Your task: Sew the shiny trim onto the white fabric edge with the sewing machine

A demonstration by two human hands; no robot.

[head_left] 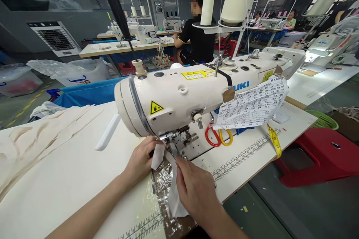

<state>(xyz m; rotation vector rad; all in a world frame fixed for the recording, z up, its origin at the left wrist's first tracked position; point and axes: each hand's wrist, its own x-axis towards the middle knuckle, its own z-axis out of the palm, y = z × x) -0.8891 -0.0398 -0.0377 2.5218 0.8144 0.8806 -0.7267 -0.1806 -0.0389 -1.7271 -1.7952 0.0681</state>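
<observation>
A white sewing machine (174, 93) stands across the table, its needle area low at the centre. Just left of the needle area, my left hand (143, 157) has its fingers closed on a white fabric strip (158, 157). To the right, my right hand (195, 186) pinches the edge of white fabric (175, 201) that hangs toward the front edge. Both hands are close to the presser foot, and their fingertips are partly hidden. Clear crinkled film (163, 183) lies beneath the fabric between the hands.
Red scissors (213, 136), yellow-handled scissors (226, 137) and a yellow tape measure (274, 142) lie right of the needle. A handwritten sheet (249, 108) hangs on the machine. Pale fabric pieces (42, 138) cover the table's left. A red stool (322, 153) stands right; a person (200, 37) sits beyond.
</observation>
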